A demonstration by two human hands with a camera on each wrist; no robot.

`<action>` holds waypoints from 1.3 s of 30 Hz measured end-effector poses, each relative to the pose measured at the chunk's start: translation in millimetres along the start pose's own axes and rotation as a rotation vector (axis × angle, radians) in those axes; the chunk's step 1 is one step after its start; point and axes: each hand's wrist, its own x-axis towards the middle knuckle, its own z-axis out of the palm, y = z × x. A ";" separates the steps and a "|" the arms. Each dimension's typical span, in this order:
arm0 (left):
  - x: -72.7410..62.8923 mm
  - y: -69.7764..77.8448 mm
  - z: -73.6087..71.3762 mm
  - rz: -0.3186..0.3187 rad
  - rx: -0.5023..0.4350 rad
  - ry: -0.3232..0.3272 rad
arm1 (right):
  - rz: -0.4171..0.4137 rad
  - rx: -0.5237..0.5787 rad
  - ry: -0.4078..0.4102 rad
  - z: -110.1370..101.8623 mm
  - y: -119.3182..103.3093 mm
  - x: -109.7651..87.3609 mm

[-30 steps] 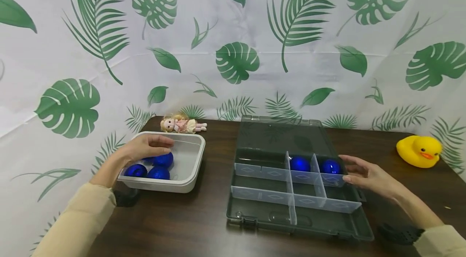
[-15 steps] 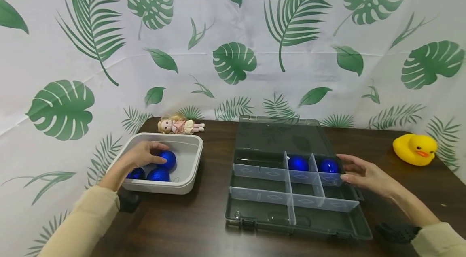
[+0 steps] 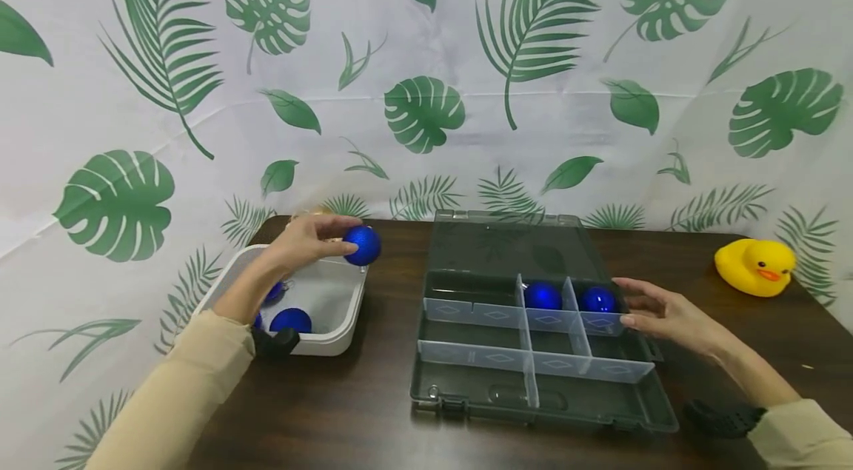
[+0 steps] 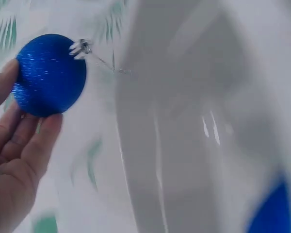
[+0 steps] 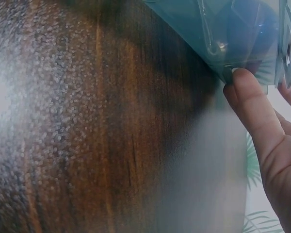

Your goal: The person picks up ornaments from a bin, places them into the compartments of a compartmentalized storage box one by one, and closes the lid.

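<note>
Between thumb and fingertips my left hand (image 3: 309,244) pinches a blue bauble (image 3: 363,246), raised over the right rim of the white basin (image 3: 353,322). The bauble has a textured surface; its silver cap and wire loop show in the left wrist view. More blue baubles (image 3: 291,320) lie in the basin, partly covered by the left wrist. A grey see-through divided box (image 3: 476,396) lies with its lid folded back. Two blue baubles (image 3: 543,296) sit in separate rear compartments. With relaxed fingers, my right hand (image 3: 673,318) touches the box's right side; the right wrist view shows the thumb (image 5: 250,92) against its wall.
A yellow rubber duck (image 3: 756,267) stands on the brown table (image 3: 380,396) at the right. Behind the basin lies a doll (image 3: 321,211), mostly hidden by the left hand. A leaf-patterned cloth (image 3: 426,41) hangs behind the table.
My left hand has reached into the basin, taken hold of a blue bauble and lifted it up and to the right. My right hand has stayed at the box's side.
</note>
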 end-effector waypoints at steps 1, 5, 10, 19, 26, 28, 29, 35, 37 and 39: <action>6.9 6.5 8.2 0.032 -0.027 -0.017 | -0.003 -0.001 0.000 0.0 0.0 -0.2; 35.6 27.2 45.8 0.125 -0.097 -0.080 | -0.009 0.006 0.005 0.8 -0.1 -0.4; 62.3 37.2 89.8 0.206 -0.116 -0.132 | -0.006 0.023 0.007 1.6 -0.2 -1.1; 72.9 27.7 129.7 0.232 -0.105 -0.235 | -0.002 0.010 0.008 1.3 0.1 0.7; 72.8 20.9 140.3 0.259 -0.117 -0.356 | 0.028 0.008 0.000 1.7 1.6 0.9; 69.1 19.9 139.1 0.243 -0.120 -0.368 | 0.032 0.009 -0.012 3.2 1.9 1.9; 66.8 19.8 137.2 0.236 -0.118 -0.367 | 0.034 0.009 -0.018 3.9 2.0 2.3; 36.9 25.8 97.0 0.134 -0.105 -0.312 | 0.048 -0.001 -0.020 4.0 3.0 0.8; 22.7 21.9 71.8 0.078 -0.109 -0.309 | 0.049 -0.012 -0.008 2.6 2.8 0.3; 7.7 10.4 43.1 0.020 -0.121 -0.328 | 0.041 -0.023 -0.002 1.2 1.4 0.6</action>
